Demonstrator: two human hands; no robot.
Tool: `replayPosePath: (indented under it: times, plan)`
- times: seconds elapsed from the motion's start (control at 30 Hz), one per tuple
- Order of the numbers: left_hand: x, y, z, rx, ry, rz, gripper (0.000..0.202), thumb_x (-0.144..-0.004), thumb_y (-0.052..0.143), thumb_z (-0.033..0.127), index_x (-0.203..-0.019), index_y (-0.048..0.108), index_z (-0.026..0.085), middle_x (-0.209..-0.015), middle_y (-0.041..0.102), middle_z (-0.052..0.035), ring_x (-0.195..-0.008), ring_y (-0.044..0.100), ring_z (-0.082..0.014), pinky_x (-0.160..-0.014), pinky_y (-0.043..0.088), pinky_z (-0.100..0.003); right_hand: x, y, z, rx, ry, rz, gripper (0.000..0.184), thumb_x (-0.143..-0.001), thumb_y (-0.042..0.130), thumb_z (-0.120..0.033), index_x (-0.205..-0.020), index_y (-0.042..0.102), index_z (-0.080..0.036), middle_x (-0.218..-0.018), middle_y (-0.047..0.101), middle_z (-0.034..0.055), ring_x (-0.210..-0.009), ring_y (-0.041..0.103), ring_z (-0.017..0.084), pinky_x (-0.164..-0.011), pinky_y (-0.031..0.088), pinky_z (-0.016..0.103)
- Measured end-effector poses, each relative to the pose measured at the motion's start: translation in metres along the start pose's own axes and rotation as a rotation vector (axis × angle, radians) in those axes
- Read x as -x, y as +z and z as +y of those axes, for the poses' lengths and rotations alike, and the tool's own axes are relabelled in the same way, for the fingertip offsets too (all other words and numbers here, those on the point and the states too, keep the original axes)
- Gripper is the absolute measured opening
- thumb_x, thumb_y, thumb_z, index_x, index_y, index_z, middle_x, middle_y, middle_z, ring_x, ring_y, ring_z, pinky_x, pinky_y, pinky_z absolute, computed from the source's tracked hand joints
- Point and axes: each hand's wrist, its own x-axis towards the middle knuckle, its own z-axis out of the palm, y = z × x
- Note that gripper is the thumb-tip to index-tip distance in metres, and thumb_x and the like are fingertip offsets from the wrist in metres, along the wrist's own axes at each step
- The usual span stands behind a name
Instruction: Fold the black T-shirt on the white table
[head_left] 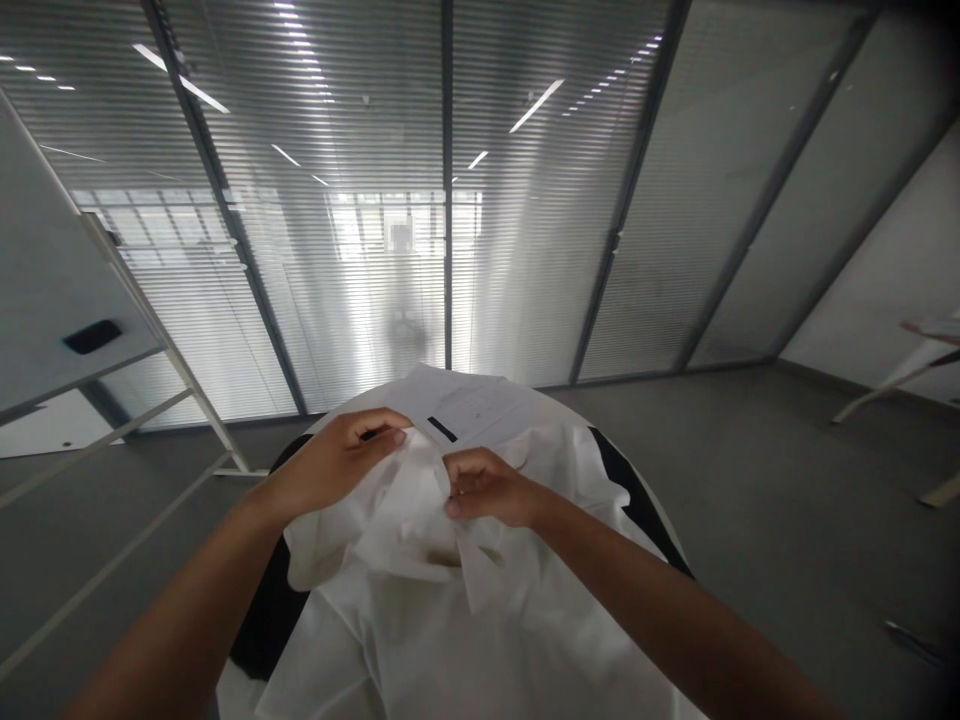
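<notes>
A white shirt (450, 620) lies spread over a small round table (645, 500) with a dark rim, right in front of me. My left hand (337, 460) is closed and pinches the cloth near the collar. My right hand (487, 487) is also closed, its fingertips gripping a fold of the same cloth a little to the right. Both hands hold the bunched fabric up between them. A white sheet of paper (469, 405) with a black bar printed on it lies at the far side of the table, just beyond my hands.
A whiteboard on a white stand (112, 330) stands at the left. Glass walls with blinds (450, 200) run behind the table. Part of another table (926, 365) shows at the right edge. Grey floor (787, 500) surrounds the table.
</notes>
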Motion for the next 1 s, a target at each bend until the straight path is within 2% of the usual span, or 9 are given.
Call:
replayPosePath:
  times: [0.13, 0.27, 0.4, 0.5, 0.67, 0.77, 0.87, 0.93, 1.0]
  plan:
    - [0.002, 0.001, -0.008, -0.03, -0.013, 0.086, 0.03, -0.088, 0.054, 0.044, -0.098, 0.07, 0.021, -0.094, 0.072, -0.0036, -0.083, 0.064, -0.0177, -0.07, 0.048, -0.023, 0.004, -0.013, 0.0, -0.055, -0.022, 0.071, 0.035, -0.068, 0.079, -0.033, -0.075, 0.048, -0.018, -0.072, 0.046, -0.0048, -0.063, 0.041, 0.008, -0.057, 0.031, 0.02]
    - [0.008, 0.001, -0.013, -0.01, -0.025, 0.112, 0.03, -0.088, 0.055, 0.044, -0.101, 0.07, 0.021, -0.097, 0.072, -0.0037, -0.086, 0.065, -0.0177, -0.073, 0.049, -0.023, 0.009, -0.034, -0.011, 0.28, 0.1, -0.086, 0.042, -0.075, 0.074, -0.034, -0.109, 0.054, -0.02, -0.097, 0.057, 0.0013, -0.083, 0.052, 0.013, -0.073, 0.039, 0.025]
    - [0.016, 0.0, -0.018, -0.012, -0.061, 0.102, 0.031, -0.087, 0.056, 0.046, -0.101, 0.07, 0.022, -0.101, 0.071, -0.004, -0.09, 0.065, -0.0184, -0.076, 0.05, -0.024, 0.02, -0.061, -0.016, 0.765, 0.182, -0.153, 0.022, -0.081, 0.067, -0.038, -0.087, 0.065, -0.016, -0.087, 0.062, 0.0019, -0.084, 0.053, 0.017, -0.085, 0.038, 0.032]
    - [0.02, -0.002, -0.028, 0.012, -0.089, 0.111, 0.033, -0.088, 0.055, 0.048, -0.101, 0.069, 0.021, -0.1, 0.071, -0.0044, -0.09, 0.065, -0.0195, -0.078, 0.051, -0.026, 0.027, -0.071, -0.016, 0.786, 0.215, -0.044, 0.03, -0.084, 0.062, -0.045, -0.076, 0.063, -0.016, -0.076, 0.058, 0.0006, -0.077, 0.053, 0.016, -0.076, 0.04, 0.029]
    - [0.036, 0.005, -0.057, 0.068, -0.129, -0.049, 0.051, -0.084, 0.058, 0.051, -0.126, 0.058, 0.022, -0.121, 0.065, -0.0076, -0.106, 0.062, -0.0245, -0.09, 0.051, -0.035, 0.031, -0.052, -0.034, 0.618, 0.106, 0.283, 0.03, -0.09, 0.055, -0.046, -0.083, 0.062, -0.017, -0.079, 0.059, 0.0003, -0.074, 0.055, 0.014, -0.066, 0.041, 0.024]
    - [0.064, 0.021, -0.079, -0.041, -0.191, -0.225, 0.076, -0.072, 0.07, 0.054, -0.139, 0.047, 0.026, -0.133, 0.058, -0.0083, -0.116, 0.057, -0.0291, -0.098, 0.047, -0.041, 0.035, -0.033, -0.055, 0.608, 0.059, 0.388, 0.026, -0.089, 0.058, -0.043, -0.087, 0.065, -0.019, -0.083, 0.063, 0.0017, -0.076, 0.058, 0.014, -0.066, 0.043, 0.024]
    - [0.101, 0.04, -0.103, -0.193, -0.241, -0.363, 0.084, -0.061, 0.078, 0.056, -0.136, 0.052, 0.028, -0.134, 0.058, -0.0073, -0.121, 0.054, -0.0335, -0.106, 0.041, -0.045, 0.043, -0.019, -0.073, 0.632, 0.025, 0.481, 0.025, -0.087, 0.06, -0.044, -0.087, 0.067, -0.02, -0.084, 0.066, 0.0027, -0.075, 0.061, 0.016, -0.063, 0.046, 0.024]
    - [0.121, 0.05, -0.118, -0.246, -0.289, -0.332, 0.075, -0.067, 0.073, 0.056, -0.134, 0.055, 0.027, -0.136, 0.056, -0.008, -0.126, 0.05, -0.0334, -0.109, 0.037, -0.045, 0.049, -0.015, -0.082, 0.688, -0.011, 0.531, 0.023, -0.086, 0.062, -0.043, -0.086, 0.068, -0.021, -0.084, 0.068, 0.0027, -0.075, 0.062, 0.016, -0.063, 0.047, 0.025]
    - [0.132, 0.051, -0.128, -0.299, -0.345, -0.199, 0.06, -0.078, 0.062, 0.054, -0.132, 0.057, 0.026, -0.135, 0.057, -0.009, -0.125, 0.051, -0.0316, -0.108, 0.039, -0.043, 0.055, -0.015, -0.088, 0.795, -0.05, 0.562, 0.02, -0.086, 0.063, -0.041, -0.084, 0.069, -0.022, -0.083, 0.068, 0.0024, -0.075, 0.063, 0.016, -0.064, 0.047, 0.025]
